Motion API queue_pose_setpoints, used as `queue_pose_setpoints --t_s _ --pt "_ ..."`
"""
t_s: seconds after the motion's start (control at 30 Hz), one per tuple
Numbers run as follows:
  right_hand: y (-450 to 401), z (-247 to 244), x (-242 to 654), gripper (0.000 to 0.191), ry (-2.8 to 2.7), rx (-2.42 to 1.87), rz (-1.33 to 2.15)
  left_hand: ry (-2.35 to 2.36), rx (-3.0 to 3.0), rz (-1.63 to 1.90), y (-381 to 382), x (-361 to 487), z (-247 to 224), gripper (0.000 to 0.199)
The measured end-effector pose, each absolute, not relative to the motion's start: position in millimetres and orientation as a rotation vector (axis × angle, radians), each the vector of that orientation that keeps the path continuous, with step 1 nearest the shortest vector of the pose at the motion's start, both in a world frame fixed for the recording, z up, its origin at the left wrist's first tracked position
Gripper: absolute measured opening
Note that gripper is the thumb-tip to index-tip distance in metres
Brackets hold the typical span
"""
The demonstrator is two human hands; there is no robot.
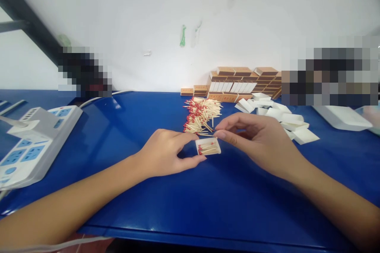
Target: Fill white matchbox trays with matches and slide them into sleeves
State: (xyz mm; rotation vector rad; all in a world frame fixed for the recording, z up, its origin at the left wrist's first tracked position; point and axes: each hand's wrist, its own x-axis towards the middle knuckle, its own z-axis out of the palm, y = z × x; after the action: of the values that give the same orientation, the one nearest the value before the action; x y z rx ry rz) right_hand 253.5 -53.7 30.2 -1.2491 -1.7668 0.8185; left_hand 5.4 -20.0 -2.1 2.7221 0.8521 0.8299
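Firstly, the left hand (166,152) holds a small white tray (204,142) by its left end. Its thumb is on the near side and its index finger on the far side, so these two fingers are apart only by the width of the tray. In my opinion this grip is good: it should be firm enough to steady the tray, but light, because thin walls can bend easily.

The right hand (258,140) has thumb and index finger nearly together, just at the far right corner of the tray. I cannot tell if these fingertips pinch a match or only touch the wall.

Inside the tray, between both hands, some matches (209,150) lie, most with red heads towards the left fingers. One red head seems to show nearer to the right fingers; it is better to make all heads point the same way, and flat, so that no stick stands above the wall.

Just beyond the fingertips lies the pile (203,112), its heads mainly to the left. Probably it is wise to take few sticks at once, by the plain ends. Loose trays (305,136) are beyond the right hand, and boxes (221,97) stand behind the pile; the wrist should not push them.
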Motion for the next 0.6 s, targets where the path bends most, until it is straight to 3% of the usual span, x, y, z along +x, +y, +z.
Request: queue_pose_setpoints --t_s 0.3,0.43,0.6 --pt "-49 7 251 0.009 -2.004 -1.208 0.639 0.913 2.772 0.825 -18 4 -4 0.034" --pt "-43 8 261 0.015 -2.093 -1.279 0.575 0.938 2.757 0.614 -17 4 -4 0.034" --pt "-29 7 282 0.016 -2.287 -1.400 0.481 0.943 2.721 0.643 -18 3 -1 0.036"
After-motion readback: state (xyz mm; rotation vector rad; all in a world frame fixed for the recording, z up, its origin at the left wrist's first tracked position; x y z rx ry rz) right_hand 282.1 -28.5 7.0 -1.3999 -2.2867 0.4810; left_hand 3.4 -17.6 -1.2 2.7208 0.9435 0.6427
